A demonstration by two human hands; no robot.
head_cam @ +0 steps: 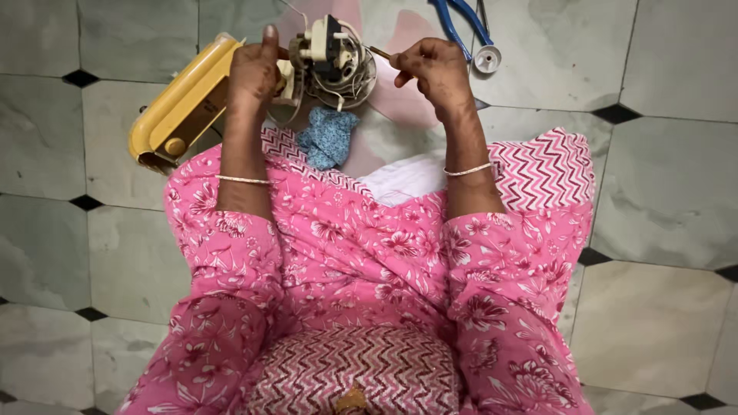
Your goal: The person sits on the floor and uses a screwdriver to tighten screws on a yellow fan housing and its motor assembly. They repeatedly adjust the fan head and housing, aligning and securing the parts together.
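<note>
two hands work at the far edge: the left hand point(252, 71) grips a round wired electrical part point(332, 63) (white and black block on top), the right hand point(435, 69) pinches a thin screwdriver point(380, 53) against it; yellow casing point(181, 104) lies left

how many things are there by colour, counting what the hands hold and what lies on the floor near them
white: 1, the round wired electrical part gripped by the left hand
brown: 1, the thin metal-tipped tool in the right hand
yellow: 1, the long plastic casing
blue: 2, the crumpled patterned cloth and the blue-handled pliers
total: 5
</note>
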